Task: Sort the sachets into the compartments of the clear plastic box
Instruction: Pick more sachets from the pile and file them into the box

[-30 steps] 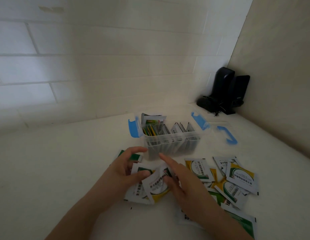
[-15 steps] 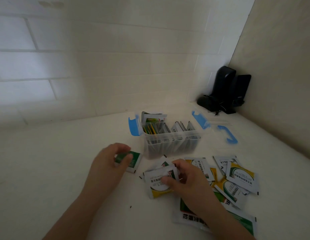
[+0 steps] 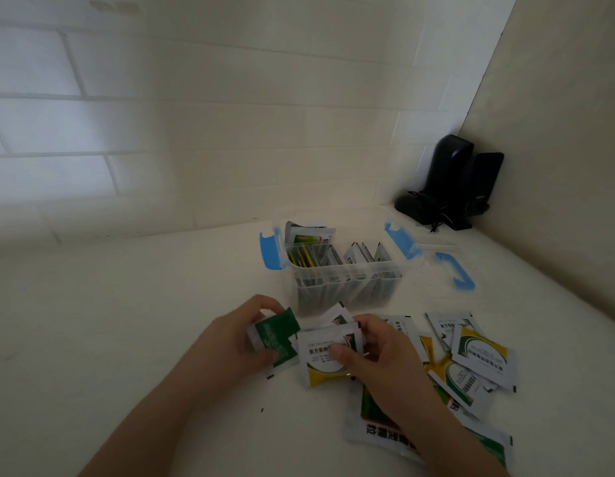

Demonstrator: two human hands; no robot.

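The clear plastic box with blue latches stands open in the middle of the counter, several sachets upright in its compartments. In front of it my left hand grips a small green sachet, lifted and tilted. Right beside it my right hand pinches a white and yellow sachet with another sachet behind it. More white, yellow and green sachets lie scattered to the right. A large green and white sachet lies under my right forearm.
The box's clear lid with a blue handle lies to the right of the box. A black device with a cable stands in the back right corner. Tiled wall runs behind the counter, a plain wall on the right.
My left hand has lifted the green sachet off the counter and brought it toward my right hand. My right hand keeps hold of the white and yellow sachet.
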